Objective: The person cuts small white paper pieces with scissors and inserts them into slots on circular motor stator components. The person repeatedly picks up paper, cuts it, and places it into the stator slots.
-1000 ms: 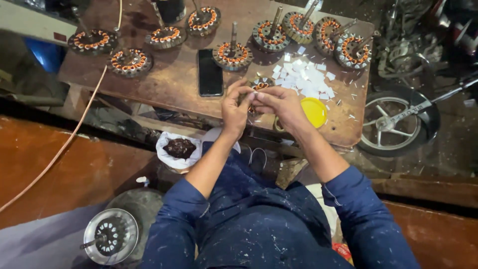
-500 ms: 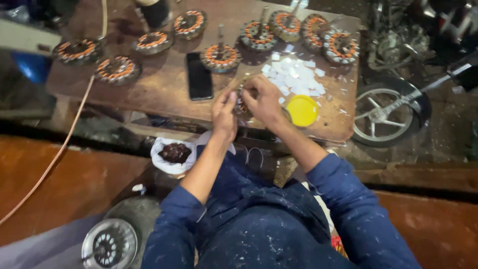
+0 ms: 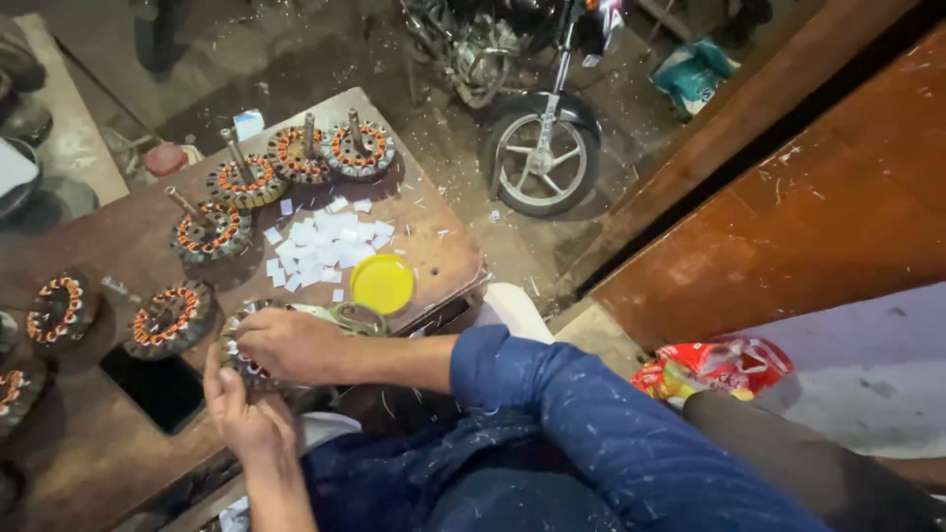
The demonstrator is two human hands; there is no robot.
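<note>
A round motor stator point(image 3: 239, 363) with copper windings lies at the near edge of the wooden table point(image 3: 434, 246). My right hand point(image 3: 291, 345) rests over its top, fingers curled on the rim. From below and to the left, my left hand point(image 3: 241, 414) grips it. Most of the stator is hidden under the two hands. Just beyond it lie a heap of small white paper slips point(image 3: 325, 241) and a yellow round lid point(image 3: 382, 284). A greenish ring-shaped object point(image 3: 360, 317) sits beside my right wrist.
Several more wound stators point(image 3: 212, 229) stand on the table, some with shafts sticking up. A black phone point(image 3: 163, 386) lies to the left. A motorcycle front wheel point(image 3: 542, 163) stands past the table. A red packet point(image 3: 719, 365) lies by an orange-brown wooden panel point(image 3: 838, 197).
The view has swung to the right, so the table now sits at the left. Both hands stay on the same stator at the table's near edge.
</note>
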